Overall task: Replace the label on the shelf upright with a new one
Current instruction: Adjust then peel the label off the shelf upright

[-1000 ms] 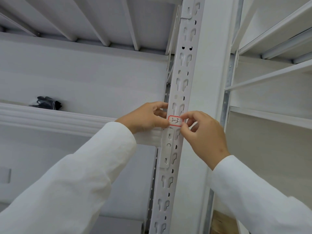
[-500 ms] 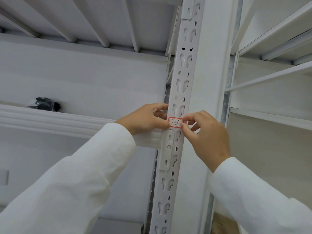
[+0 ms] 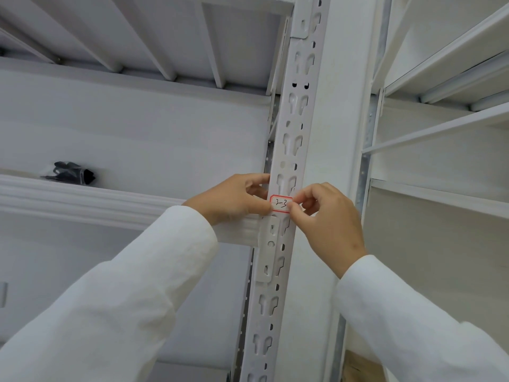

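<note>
From the head view, a red-bordered label (image 3: 281,204) marked "3-3" lies across the slotted shelf upright (image 3: 292,150), just above the beam bracket. The left hand (image 3: 234,198) pinches its left end and the right hand (image 3: 327,224) its right end. I'd say this is the sticking-on step; next, press it flat and square.

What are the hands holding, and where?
A small red-edged label against the shelf upright. The left hand pinches its left end, the right hand its right end.
</note>
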The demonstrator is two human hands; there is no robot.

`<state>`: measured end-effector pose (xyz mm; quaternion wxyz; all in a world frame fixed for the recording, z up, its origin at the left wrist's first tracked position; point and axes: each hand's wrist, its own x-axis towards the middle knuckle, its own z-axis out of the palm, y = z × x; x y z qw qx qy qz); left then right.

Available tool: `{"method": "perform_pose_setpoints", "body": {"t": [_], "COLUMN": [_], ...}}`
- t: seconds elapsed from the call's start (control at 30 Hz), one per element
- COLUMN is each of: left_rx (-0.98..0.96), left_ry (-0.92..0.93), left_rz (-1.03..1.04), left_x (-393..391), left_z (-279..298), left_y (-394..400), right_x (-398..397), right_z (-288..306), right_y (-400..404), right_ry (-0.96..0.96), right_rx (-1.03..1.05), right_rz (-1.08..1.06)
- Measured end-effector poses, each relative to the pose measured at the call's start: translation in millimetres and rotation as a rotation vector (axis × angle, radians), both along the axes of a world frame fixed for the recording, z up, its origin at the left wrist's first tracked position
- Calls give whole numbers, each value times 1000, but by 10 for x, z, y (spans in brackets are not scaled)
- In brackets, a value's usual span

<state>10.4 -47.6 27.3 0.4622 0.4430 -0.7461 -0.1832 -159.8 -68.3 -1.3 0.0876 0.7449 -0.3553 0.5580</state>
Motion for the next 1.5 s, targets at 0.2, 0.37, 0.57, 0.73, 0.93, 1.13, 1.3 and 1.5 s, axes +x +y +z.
{"method": "perform_pose_setpoints", "body": {"t": [0.2,0.37,0.57,0.73,0.93,1.13,1.3,1.5], "left_rx": [2,-2,-2,-2,0,-4,-2,-1], "left_ry": [4,28,25,30,31,25,12,23], "left_rz": [-6,-26,-29,-31,-39,-25,3,13], "left_x": [3,-2,-13,-11,-3,-1,-2,-7], "left_z": [-1,4,2,4,6,4,8,4], "left_y": [-8,-1,11,19,20,16,11,6], "right_x": [-10,15,68,59,-13,22,49,73], "right_z": [-51,-27,41,53,-14,-14,-25,-40], "right_y": [41,56,33,17,25,35,26,-9], "right_ry": [14,-25,-54,25,-2,-27,-3,66], "right_rx": [-72,-31,72,48,-104,-64,-71,-150], "right_rz": [-55,-70,-71,-91,-56,-85,-108,-193]}}
